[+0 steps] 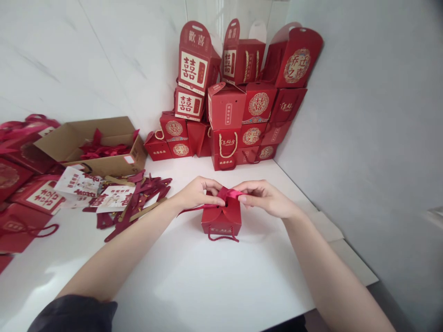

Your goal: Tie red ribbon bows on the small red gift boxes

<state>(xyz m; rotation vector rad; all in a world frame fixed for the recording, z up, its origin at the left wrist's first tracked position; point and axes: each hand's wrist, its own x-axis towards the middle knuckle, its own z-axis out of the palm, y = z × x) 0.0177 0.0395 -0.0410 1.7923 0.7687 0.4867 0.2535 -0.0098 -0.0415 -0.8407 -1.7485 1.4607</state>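
A small red gift box (221, 221) stands upright on the white table, its top flaps folded together and a red cord handle (223, 238) hanging down its near side. Over the top of the box runs a red ribbon (234, 194). My left hand (202, 191) is at the top left of the box, thumb and fingers closed on the ribbon, with a tail of it trailing off to the left. On the other side my right hand (263, 197) pinches the ribbon between thumb and fingers. Part of the box top is hidden by both hands.
Red gift boxes (226, 110) are stacked against the back wall. At left, an open cardboard box (107, 163) holds red ribbons. Before it lie printed cards (116, 198) and dark red strips (126, 221). More red boxes (29, 221) crowd the far left. A grey wall (367, 115) bounds the right.
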